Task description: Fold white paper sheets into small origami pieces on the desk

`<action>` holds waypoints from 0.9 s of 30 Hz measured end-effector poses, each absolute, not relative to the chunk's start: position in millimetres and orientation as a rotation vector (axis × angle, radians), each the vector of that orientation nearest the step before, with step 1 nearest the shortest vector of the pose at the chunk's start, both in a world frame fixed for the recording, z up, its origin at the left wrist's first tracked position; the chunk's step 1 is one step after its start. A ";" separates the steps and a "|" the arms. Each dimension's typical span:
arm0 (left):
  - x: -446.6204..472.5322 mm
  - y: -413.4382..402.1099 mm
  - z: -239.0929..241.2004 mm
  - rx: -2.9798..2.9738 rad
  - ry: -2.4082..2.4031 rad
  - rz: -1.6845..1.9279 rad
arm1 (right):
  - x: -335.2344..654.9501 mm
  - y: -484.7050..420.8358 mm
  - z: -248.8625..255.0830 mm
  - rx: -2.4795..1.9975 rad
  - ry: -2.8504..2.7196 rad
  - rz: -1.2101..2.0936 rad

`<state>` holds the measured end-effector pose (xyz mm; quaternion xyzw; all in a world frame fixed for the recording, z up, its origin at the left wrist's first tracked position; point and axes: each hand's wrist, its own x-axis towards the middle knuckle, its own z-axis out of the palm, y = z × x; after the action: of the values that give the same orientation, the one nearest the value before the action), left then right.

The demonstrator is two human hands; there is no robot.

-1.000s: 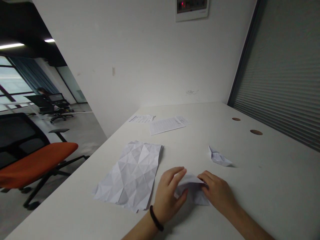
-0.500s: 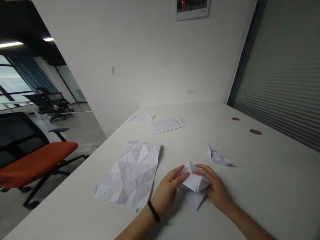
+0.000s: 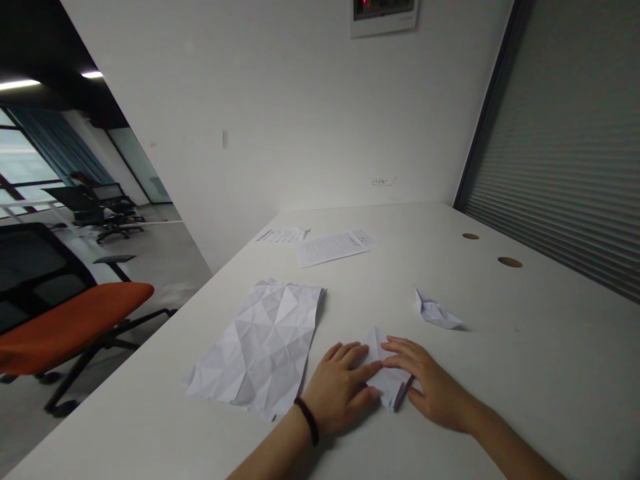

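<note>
A folded piece of white paper (image 3: 387, 385) lies pressed down on the white table, its tip pointing away from me and layered folds showing at its near right corner. My left hand (image 3: 340, 387), with a dark band at the wrist, rests flat over its left side, fingers stretched out. From the right, my right hand (image 3: 430, 383) has its fingertips on top of the paper and its thumb at the right edge, holding it. Left of my hands lies a sheet of white paper (image 3: 265, 340) creased into many triangles. A small folded paper boat (image 3: 437, 313) sits beyond my right hand.
Two printed sheets, one the nearer page (image 3: 337, 248) and one the farther page (image 3: 281, 235), lie toward the wall. Round holes pierce the table (image 3: 510, 262) on the right. An orange office chair (image 3: 75, 317) stands at left. Blinds (image 3: 565, 167) border the right side.
The folded paper went from raised and partly opened between both hands to flatter on the table. My left hand turned palm down over it; my right fingers moved onto its top.
</note>
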<state>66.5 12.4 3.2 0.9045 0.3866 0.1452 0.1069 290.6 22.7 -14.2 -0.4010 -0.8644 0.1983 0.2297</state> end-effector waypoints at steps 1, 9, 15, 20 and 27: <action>67.4 11.8 3.2 2.654 1.155 0.443 | 289.8 21.8 -11.9 -1.086 -2.372 0.553; 73.2 10.6 -1.1 2.572 1.241 0.577 | 273.8 14.6 -1.9 -1.025 -2.316 0.736; 74.2 9.4 0.2 2.538 1.257 0.575 | 273.5 14.7 -2.6 -0.995 -2.120 0.847; 78.8 7.0 -3.9 2.500 1.334 0.588 | 276.6 16.5 0.7 -0.888 -2.082 0.852; 81.4 9.3 -7.4 2.387 1.336 0.789 | 265.5 23.0 -22.0 -1.206 -2.106 0.595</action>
<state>81.4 9.3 -7.4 0.8293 0.4643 0.2741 0.1467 265.5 23.0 -22.0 -0.4577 -0.7998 0.2259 0.3158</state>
